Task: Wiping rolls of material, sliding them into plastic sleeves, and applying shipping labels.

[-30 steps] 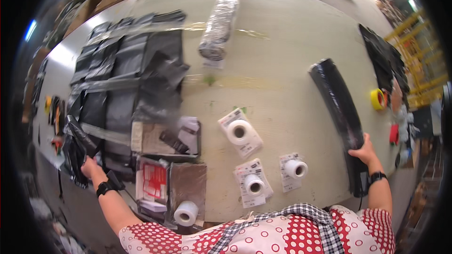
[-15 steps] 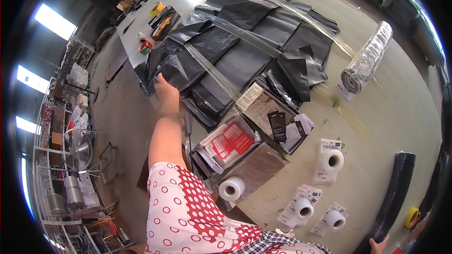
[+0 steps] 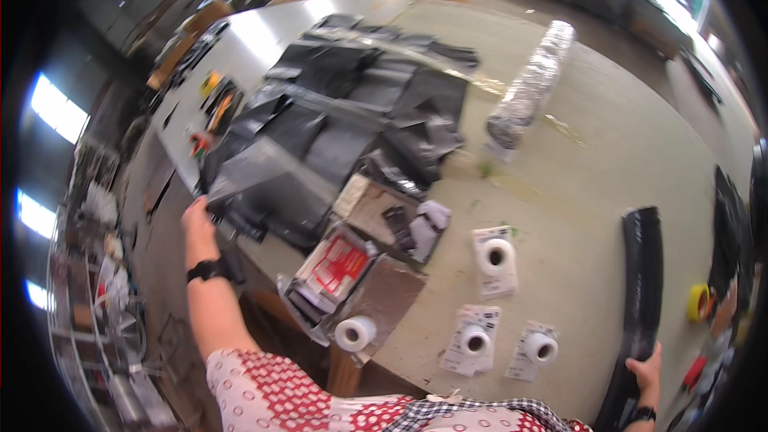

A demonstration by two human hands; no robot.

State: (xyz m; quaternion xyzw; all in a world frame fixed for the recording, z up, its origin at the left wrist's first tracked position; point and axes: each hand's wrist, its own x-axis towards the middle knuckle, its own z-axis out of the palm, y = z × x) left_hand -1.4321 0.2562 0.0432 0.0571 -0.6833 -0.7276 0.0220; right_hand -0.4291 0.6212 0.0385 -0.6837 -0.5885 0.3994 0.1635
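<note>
Several black plastic bags (image 3: 352, 148) lie in overlapping rows on the left half of the table, with clear strips across them. At the table's left edge my left hand (image 3: 198, 214) pinches the corner of a dark plastic bag (image 3: 276, 174). That bag's near part looks lifted and blurred by motion. Far to the right, my right hand (image 3: 645, 371) is closed around the lower part of a long black roll (image 3: 642, 280), which slants along the table's near right side. Its fingers are partly hidden behind the roll.
Near me stand open boxes of cards (image 3: 332, 268) and papers (image 3: 376, 208). Small white label rolls (image 3: 496, 256) rest on label sheets. A silvery wrapped roll (image 3: 532, 84) lies farther back. Yellow tape (image 3: 698, 302) sits at the right, tools (image 3: 222, 108) at the far left.
My left hand has drawn back toward me, pulling up the edge of a bag. More of my right hand on the black roll shows. The whole view has turned to the right.
</note>
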